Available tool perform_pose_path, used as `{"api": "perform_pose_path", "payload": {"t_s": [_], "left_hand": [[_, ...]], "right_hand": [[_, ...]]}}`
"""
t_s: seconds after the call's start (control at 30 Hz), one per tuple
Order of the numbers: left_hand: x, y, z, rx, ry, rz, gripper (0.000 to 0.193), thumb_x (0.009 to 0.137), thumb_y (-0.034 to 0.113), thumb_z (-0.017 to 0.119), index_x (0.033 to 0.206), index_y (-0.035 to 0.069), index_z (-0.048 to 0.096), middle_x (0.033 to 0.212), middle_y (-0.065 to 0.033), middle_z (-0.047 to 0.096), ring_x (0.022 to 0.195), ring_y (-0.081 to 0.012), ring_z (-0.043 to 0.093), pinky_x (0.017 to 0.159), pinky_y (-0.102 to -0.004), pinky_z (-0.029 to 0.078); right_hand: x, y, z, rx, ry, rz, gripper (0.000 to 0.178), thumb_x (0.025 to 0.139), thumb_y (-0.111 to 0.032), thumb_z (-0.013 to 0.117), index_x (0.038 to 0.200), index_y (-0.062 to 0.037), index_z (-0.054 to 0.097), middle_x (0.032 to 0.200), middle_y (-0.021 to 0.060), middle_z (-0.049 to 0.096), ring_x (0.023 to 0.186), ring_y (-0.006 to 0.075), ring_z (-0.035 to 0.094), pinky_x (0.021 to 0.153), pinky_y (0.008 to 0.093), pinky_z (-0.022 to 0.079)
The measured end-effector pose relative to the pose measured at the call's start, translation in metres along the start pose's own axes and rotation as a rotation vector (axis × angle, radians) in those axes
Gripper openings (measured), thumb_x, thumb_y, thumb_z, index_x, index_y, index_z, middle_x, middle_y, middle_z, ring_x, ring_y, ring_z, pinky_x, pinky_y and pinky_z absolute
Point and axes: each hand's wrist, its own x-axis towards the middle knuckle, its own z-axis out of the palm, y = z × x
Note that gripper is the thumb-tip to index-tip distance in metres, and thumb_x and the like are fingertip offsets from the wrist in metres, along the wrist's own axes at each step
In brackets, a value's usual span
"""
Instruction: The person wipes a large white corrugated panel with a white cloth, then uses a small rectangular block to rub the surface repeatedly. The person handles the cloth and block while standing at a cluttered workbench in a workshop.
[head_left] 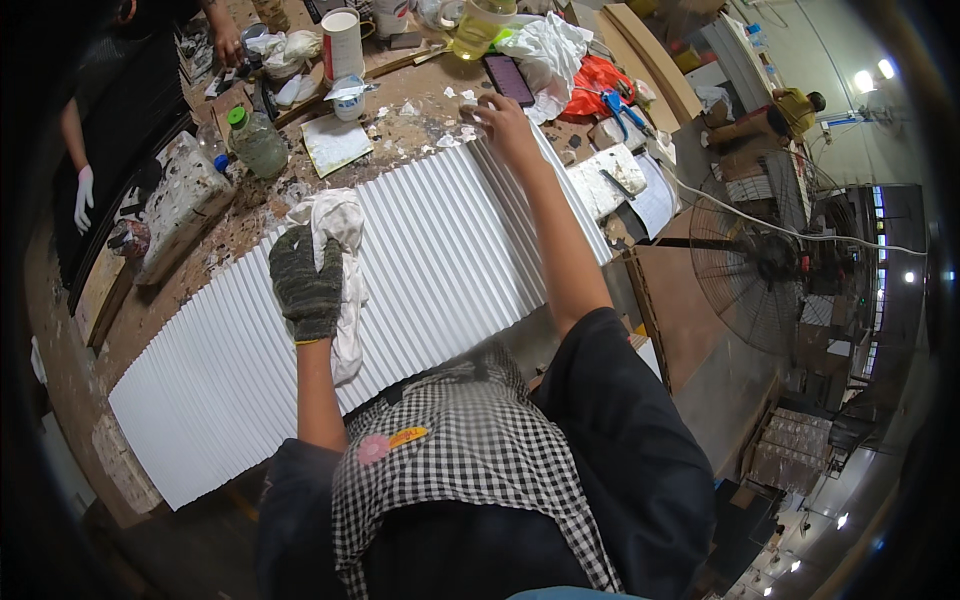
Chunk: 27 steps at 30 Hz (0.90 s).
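A long white ribbed panel (430, 240) lies slantwise across the bench in front of me. My left hand (306, 284), in a dark grey knitted glove, presses a crumpled white cloth (348, 300) against the ribs, with the cloth bunched by the thumb. Part of the cloth hangs toward the panel's near edge. My bare right hand (505, 130) is over the panel's far edge, fingers bent and apart, with nothing visible in them. Close to it are a dark-screened phone (509, 80) and several white flakes (467, 133) on the bench.
Behind the panel stand a green-capped bottle (257, 142), a white cup (347, 98) and a tall white container (342, 48). Blue-handled scissors (616, 112) lie by a red bag (596, 84). A large fan (765, 255) is at right. Another person's white-gloved hand (84, 200) shows at left.
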Motion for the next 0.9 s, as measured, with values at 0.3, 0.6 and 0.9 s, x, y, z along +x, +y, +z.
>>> {"api": "perform_pose_path", "payload": {"t_s": [0.3, 0.6, 0.9], "left_hand": [[-0.002, 0.000, -0.004, -0.039, -0.007, -0.013, 0.042, 0.089, 0.031, 0.075, 0.117, 0.000, 0.071, 0.118, -0.0216, 0.068, 0.112, -0.0388, 0.062, 0.103, -0.0509, 0.047], [-0.003, 0.004, -0.004, -0.026, 0.004, -0.010, 0.040, 0.088, 0.031, 0.076, 0.113, 0.001, 0.072, 0.116, -0.0203, 0.069, 0.113, -0.0376, 0.062, 0.103, -0.0494, 0.048], [0.006, 0.010, -0.016, -0.041, -0.084, -0.054, 0.047, 0.090, 0.033, 0.074, 0.121, -0.002, 0.069, 0.120, -0.0249, 0.067, 0.117, -0.0415, 0.060, 0.106, -0.0515, 0.045]], "right_hand": [[-0.171, -0.060, -0.119, -0.030, -0.293, 0.231, 0.049, 0.083, 0.001, 0.073, 0.124, -0.0252, 0.075, 0.125, 0.0098, 0.064, 0.111, 0.0297, 0.063, 0.096, 0.0393, 0.053], [-0.217, -0.122, -0.165, 0.079, -0.284, 0.294, 0.042, 0.082, 0.002, 0.069, 0.116, -0.0214, 0.077, 0.122, 0.0086, 0.065, 0.117, 0.0304, 0.060, 0.099, 0.0426, 0.052], [-0.012, -0.043, -0.007, -0.071, -0.167, -0.013, 0.040, 0.082, 0.003, 0.070, 0.115, -0.0178, 0.078, 0.125, 0.0123, 0.066, 0.115, 0.0326, 0.061, 0.100, 0.0422, 0.050]]}}
